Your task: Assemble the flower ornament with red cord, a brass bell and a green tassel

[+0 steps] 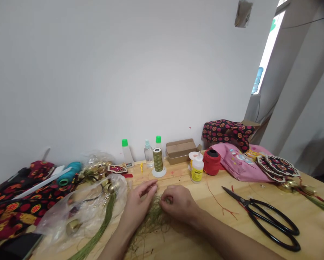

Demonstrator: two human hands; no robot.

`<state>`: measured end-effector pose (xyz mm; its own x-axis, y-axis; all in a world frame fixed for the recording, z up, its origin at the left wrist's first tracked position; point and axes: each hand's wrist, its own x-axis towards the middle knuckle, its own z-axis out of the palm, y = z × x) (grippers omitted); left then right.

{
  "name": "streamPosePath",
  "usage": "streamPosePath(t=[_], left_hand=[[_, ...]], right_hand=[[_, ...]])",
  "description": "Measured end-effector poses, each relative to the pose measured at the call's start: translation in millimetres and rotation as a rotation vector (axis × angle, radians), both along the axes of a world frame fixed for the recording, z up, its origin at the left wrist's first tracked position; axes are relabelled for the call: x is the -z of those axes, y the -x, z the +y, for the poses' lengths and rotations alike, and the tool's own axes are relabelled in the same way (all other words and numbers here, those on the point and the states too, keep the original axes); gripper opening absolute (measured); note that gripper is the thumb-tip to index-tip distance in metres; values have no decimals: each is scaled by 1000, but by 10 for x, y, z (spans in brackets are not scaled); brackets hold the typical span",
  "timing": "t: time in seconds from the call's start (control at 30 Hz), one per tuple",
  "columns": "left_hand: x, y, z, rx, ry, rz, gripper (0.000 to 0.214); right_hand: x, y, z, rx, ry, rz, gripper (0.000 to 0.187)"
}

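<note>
A loose tangle of fine green thread [155, 218] lies on the wooden table between my two hands. My left hand [140, 202] rests at its left edge, fingers stretched out and thumb apart, holding nothing that I can see. On the other side, my right hand [179, 204] is curled, with thumb and forefinger pinched at the thread; the exact strands between the fingertips are too fine to make out. Just beyond the hands stands a spool of olive-green thread [158, 160] on a white base. A green tassel [105, 220] trails to the left of my left forearm.
Black scissors [262, 216] lie at the right. A glue bottle [197, 169] and a red thread spool [212, 162] stand behind my right hand. A plastic bag [83, 209] with brass bells, patterned fabric [12, 207], a cardboard box [180, 153] and a pink bag [236, 162] surround the workspace.
</note>
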<state>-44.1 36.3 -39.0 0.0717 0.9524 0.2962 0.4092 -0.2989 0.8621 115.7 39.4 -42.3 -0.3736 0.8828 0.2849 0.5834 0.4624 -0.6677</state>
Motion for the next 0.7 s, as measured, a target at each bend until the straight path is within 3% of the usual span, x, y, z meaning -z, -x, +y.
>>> streamPosePath(t=[0.13, 0.27, 0.4, 0.7], left_hand=[[-46, -19, -61, 69, 50, -5, 37], [-86, -47, -74, 126, 36, 98, 35], [-73, -31, -47, 168, 13, 177, 17], [-37, 62, -12, 57, 79, -19, 20]], right_hand=[[-21, -93, 56, -75, 312, 360, 19], [-72, -110, 62, -115, 505, 633, 18], [-68, -104, 76, -108, 549, 738, 14], [-207, -302, 118, -221, 626, 1052, 17]])
